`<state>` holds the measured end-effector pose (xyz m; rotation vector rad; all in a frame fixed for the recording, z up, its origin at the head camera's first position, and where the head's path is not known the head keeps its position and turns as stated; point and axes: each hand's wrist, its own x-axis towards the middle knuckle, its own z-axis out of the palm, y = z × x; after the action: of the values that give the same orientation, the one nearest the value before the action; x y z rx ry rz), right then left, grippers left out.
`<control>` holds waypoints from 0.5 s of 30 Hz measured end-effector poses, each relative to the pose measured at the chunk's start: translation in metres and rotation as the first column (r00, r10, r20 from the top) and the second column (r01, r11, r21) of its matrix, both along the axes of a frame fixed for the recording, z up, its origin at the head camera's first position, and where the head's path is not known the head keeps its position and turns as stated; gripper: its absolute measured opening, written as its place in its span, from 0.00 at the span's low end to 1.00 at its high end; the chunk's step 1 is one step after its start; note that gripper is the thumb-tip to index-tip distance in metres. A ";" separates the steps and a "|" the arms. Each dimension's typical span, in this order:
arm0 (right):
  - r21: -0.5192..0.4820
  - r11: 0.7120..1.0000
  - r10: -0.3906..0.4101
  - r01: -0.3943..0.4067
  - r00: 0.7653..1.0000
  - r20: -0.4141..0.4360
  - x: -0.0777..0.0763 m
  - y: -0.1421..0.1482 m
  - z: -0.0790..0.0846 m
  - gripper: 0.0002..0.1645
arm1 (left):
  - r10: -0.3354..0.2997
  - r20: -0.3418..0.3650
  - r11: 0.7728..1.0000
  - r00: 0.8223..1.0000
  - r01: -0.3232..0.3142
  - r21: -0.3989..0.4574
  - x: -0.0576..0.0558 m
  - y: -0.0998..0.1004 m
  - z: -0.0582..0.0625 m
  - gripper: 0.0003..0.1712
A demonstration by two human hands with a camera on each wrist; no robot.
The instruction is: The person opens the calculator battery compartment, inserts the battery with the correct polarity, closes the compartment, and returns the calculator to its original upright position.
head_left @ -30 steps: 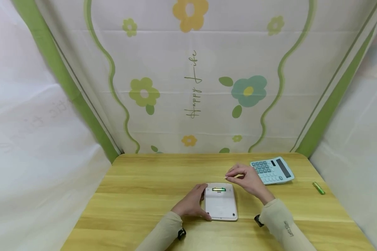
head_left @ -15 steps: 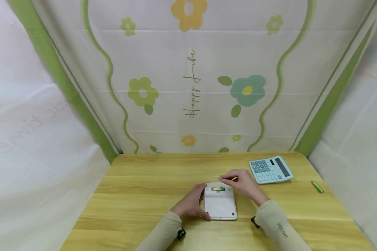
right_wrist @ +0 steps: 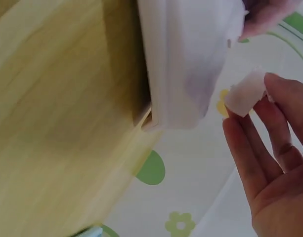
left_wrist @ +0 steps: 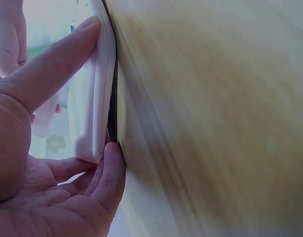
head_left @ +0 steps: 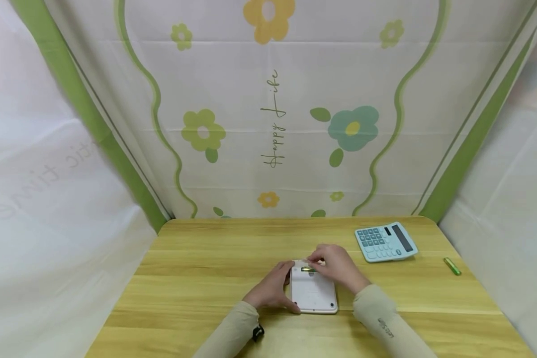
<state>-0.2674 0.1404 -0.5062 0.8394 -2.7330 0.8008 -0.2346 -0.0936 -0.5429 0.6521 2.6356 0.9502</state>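
A white calculator [head_left: 314,296] lies face down on the table, a green battery [head_left: 307,269] showing in the slot near its far edge. My left hand [head_left: 270,288] grips its left side, thumb at the near corner and fingers toward the far end; the left wrist view shows the thumb [left_wrist: 72,52] on the pale casing [left_wrist: 99,94]. Above the slot, my right hand [head_left: 336,266] pinches a small white battery cover [right_wrist: 247,94] between thumb and fingers. In the right wrist view the cover is apart from the calculator's casing [right_wrist: 186,64]. The right fingers partly hide the battery in the head view.
A light blue calculator [head_left: 386,242] lies face up at the back right of the wooden table [head_left: 197,268]. Farther right is a loose green battery [head_left: 452,266]. Printed cloth [head_left: 250,99] hangs behind the table and along both sides.
My right hand has moved left and nearer with the battery cover, from beside the calculator's far right corner to over the slot. The left hand has stayed in place.
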 end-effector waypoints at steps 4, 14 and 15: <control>0.094 0.995 0.020 -0.014 0.998 -0.059 -0.002 -0.005 -0.004 0.04 | 0.000 0.002 1.000 1.000 0.000 0.002 0.001 0.000 0.001 0.72; 0.168 0.985 0.057 -0.031 0.987 -0.153 -0.002 -0.007 -0.012 0.06 | -0.015 0.010 1.000 1.000 0.015 0.019 0.003 -0.001 0.003 0.72; 0.164 0.986 0.058 -0.033 0.986 -0.153 -0.001 -0.007 -0.012 0.06 | -0.016 0.010 1.000 1.000 0.015 0.021 0.002 -0.001 0.003 0.72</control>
<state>-0.2689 0.1330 -0.5184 0.9566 -2.6723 0.5018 -0.2322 -0.0946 -0.5397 0.6698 2.6113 0.9758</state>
